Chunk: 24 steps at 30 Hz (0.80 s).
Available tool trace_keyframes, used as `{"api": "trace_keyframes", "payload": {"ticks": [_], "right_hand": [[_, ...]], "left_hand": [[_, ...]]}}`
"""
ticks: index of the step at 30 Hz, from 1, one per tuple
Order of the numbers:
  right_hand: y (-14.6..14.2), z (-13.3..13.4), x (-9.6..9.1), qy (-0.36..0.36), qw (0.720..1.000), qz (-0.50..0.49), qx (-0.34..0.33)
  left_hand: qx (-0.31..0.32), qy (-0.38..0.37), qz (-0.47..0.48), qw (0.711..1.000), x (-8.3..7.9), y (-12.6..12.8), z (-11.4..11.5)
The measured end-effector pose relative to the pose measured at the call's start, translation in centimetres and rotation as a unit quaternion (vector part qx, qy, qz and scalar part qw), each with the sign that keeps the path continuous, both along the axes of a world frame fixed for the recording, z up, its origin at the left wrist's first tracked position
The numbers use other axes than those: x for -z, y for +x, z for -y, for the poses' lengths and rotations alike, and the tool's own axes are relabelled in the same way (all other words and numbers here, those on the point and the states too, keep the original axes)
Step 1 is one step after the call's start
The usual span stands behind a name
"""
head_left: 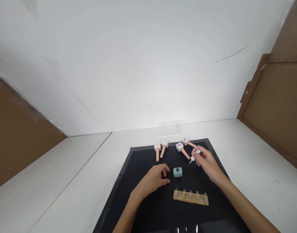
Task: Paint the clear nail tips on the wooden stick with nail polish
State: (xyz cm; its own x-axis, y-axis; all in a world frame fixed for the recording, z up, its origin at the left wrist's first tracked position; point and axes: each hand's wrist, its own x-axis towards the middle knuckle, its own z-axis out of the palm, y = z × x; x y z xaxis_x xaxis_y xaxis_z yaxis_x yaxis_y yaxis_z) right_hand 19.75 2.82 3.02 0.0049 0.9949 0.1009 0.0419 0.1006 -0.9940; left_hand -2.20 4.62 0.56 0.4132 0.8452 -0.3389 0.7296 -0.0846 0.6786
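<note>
Brown cardboard [276, 103] beside white wall [148, 64]

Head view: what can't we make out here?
Head view: print on the nail polish bottles, too small.
Head view: part of the silver-handled brush, hidden by the right hand.
Head view: outlines of the clear nail tips, small and blurred.
Head view: bright streaks, cut off by the bottom edge.

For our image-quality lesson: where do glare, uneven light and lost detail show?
Head view: wall brightest around its middle, dimmer upper left; head view: glints against the black mat at the bottom edge; head view: print on the bottles too small to read.
</note>
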Motion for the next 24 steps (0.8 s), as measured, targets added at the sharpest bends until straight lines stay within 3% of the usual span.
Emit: {"api": "trace_keyframes", "payload": {"ticks": [6, 12, 24], "right_hand": [[-0.7, 0.6, 0.2, 0.028, 0.992, 0.095, -0.081], [-0.4, 0.8, 0.2, 0.072, 0.965, 0.212, -0.132], [-0.6, 1.0, 0.3, 0.095, 0.928, 0.318, -0.171]], "left_hand": [[0.047, 0.104, 0.072, 0.991, 1.1, 1.4, -0.3], [0.042, 0.111, 0.080, 0.990, 1.0, 1.9, -0.2], [0.047, 0.149, 0.106, 0.982, 1.5, 2.2, 0.1]]}}
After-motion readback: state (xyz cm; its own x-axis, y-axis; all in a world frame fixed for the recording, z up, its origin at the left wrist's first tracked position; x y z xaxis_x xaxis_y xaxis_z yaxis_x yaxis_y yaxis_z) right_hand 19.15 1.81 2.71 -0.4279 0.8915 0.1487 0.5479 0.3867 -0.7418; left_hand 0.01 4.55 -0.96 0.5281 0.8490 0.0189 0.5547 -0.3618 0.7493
